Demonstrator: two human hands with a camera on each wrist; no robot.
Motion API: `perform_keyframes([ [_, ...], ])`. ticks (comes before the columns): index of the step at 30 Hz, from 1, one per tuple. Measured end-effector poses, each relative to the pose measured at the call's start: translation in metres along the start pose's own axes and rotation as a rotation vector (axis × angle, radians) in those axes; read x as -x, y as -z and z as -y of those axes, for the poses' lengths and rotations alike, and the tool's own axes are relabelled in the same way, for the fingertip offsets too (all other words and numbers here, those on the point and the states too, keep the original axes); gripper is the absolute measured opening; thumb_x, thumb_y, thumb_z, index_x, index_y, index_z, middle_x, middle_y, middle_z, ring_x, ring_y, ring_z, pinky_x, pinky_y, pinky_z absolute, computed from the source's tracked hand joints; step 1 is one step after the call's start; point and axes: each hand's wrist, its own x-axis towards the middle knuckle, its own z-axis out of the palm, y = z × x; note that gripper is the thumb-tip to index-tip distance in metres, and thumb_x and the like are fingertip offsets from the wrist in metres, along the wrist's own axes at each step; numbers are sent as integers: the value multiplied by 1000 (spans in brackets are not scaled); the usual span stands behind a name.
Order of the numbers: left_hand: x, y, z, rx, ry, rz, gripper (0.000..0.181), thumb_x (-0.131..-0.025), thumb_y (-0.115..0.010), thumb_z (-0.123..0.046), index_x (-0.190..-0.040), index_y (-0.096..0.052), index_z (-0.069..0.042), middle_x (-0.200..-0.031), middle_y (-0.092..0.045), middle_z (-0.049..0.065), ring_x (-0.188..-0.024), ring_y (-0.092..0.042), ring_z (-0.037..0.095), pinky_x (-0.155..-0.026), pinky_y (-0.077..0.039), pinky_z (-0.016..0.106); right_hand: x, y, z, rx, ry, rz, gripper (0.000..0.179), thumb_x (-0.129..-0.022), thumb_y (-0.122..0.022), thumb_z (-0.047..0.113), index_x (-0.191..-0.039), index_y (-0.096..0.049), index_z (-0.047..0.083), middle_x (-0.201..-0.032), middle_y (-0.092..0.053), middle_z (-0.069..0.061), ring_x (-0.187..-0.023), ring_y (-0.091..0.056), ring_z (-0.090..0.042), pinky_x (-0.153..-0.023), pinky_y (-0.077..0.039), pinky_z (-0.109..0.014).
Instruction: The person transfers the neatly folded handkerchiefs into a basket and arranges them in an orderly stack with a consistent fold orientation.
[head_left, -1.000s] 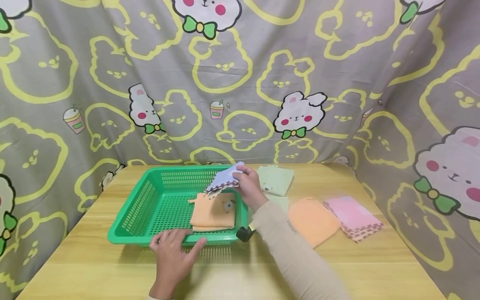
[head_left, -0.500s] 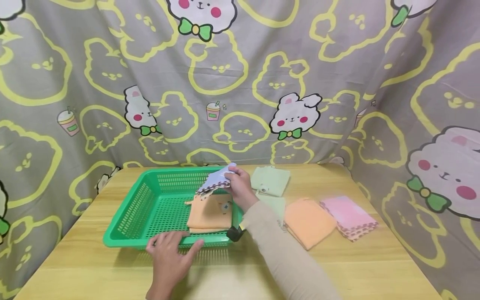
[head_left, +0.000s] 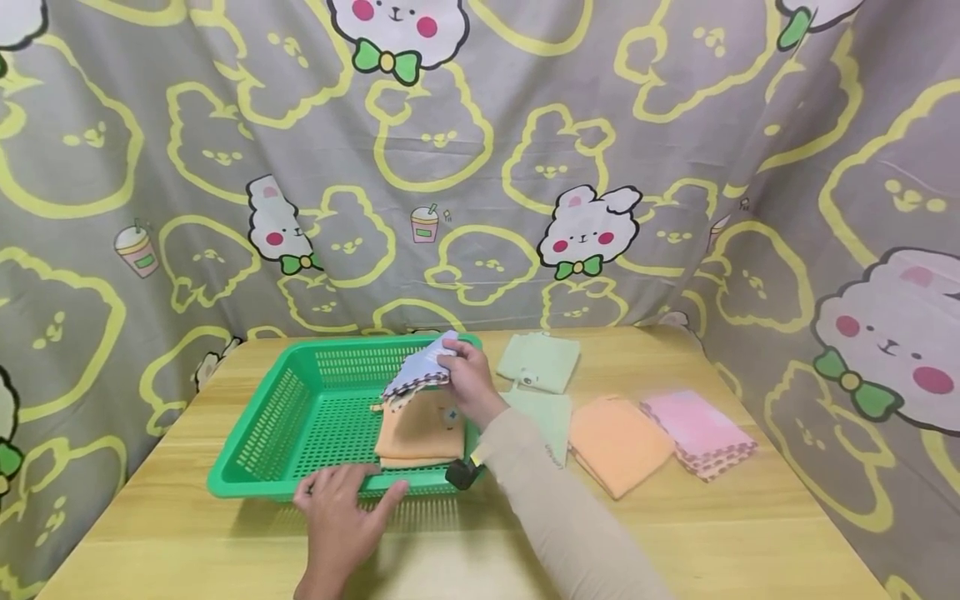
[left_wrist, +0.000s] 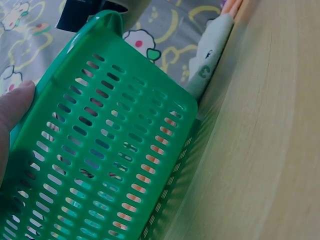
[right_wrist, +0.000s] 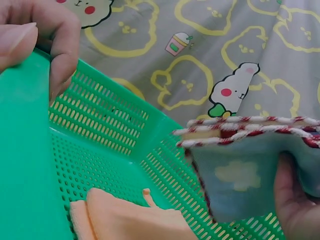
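Observation:
In the head view my right hand (head_left: 474, 379) pinches a folded blue cloth (head_left: 422, 367) with a checked trim. It hangs above the green basket (head_left: 251, 487), over a folded orange towel (head_left: 416, 437) that lies in the basket's right part. The right wrist view shows the thumb pressed against the blue cloth (right_wrist: 235, 187), whose several layers have a red-and-white edge. My left hand (head_left: 341, 508) grips the near rim. Its fingers curl over the rim, seen at the top left of the right wrist view, and its thumb (left_wrist: 17, 105) appears in the left wrist view.
Right of the basket lie two green cloths, one at the back (head_left: 543, 362) and one nearer (head_left: 547, 417) partly behind my right sleeve. Beyond them are an orange cloth (head_left: 618, 446) and a pink cloth (head_left: 697, 429). A patterned curtain (head_left: 480, 167) hangs behind the wooden table (head_left: 675, 550).
My right hand has carried the blue cloth left and slightly down, over the orange towel. The left hand keeps its place on the rim. The head view has shifted a little.

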Motion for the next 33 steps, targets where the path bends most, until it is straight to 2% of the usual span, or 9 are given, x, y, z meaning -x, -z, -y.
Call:
perform_keyframes([
  [4,0,0,0,0,3,3,54,-80,-67,-61,-84,-68,-6,-84,-69,10,-82,-53,30,-86,-20,60,-1,1,-2,2,7,14,36,-92,-52,-7,-127,-49,-8,-105,-55,-15,-71,-60,-12,-61,-51,-19],
  [7,-1,1,0,1,1,4,53,-80,-68,-59,-84,-68,-6,-84,-69,10,-81,-53,30,-86,-20,60,-2,0,-3,31,-17,21,35,-92,-54,-5,-126,-50,-7,-99,-57,-13,-69,-60,-12,-60,-50,-20],
  [13,0,2,-1,0,22,18,48,-76,-73,-54,-84,-68,-7,-84,-69,10,-82,-53,29,-87,-20,60,0,-1,-4,98,-58,76,35,-93,-55,-2,-127,-51,-7,-99,-59,-13,-70,-61,-13,-58,-49,-22],
  [16,0,1,-1,1,16,11,49,-78,-71,-56,-84,-67,-7,-84,-69,10,-81,-52,29,-86,-20,60,0,0,-6,148,-59,112,38,-91,-53,-6,-129,-51,-7,-104,-57,-13,-72,-60,-14,-58,-49,-22],
  [21,0,-1,-2,12,-8,-11,53,-81,-67,-59,-83,-67,-7,-83,-69,9,-79,-52,28,-85,-20,60,-2,2,-10,224,-35,180,46,-85,-48,-19,-130,-49,-7,-131,-48,-21,-97,-59,-25,-75,-53,-27],
  [23,-1,-1,-2,16,-13,-19,54,-81,-66,-60,-83,-67,-6,-83,-69,10,-79,-52,28,-84,-20,60,-3,2,-11,254,-36,208,47,-85,-47,-20,-130,-50,-7,-137,-45,-22,-104,-56,-26,-78,-53,-29],
  [27,-1,0,-2,13,-11,-14,55,-81,-67,-60,-83,-68,-5,-84,-69,11,-80,-53,30,-85,-20,60,-4,1,-12,328,-73,242,46,-86,-50,-18,-130,-51,-6,-129,-50,-19,-99,-58,-25,-76,-53,-29],
  [33,-1,1,-2,-10,15,20,52,-79,-69,-57,-85,-68,-6,-85,-69,12,-82,-53,31,-86,-20,61,-3,0,-12,350,-177,276,38,-92,-56,-5,-129,-50,-8,-116,-58,-18,-94,-61,-23,-77,-52,-30],
])
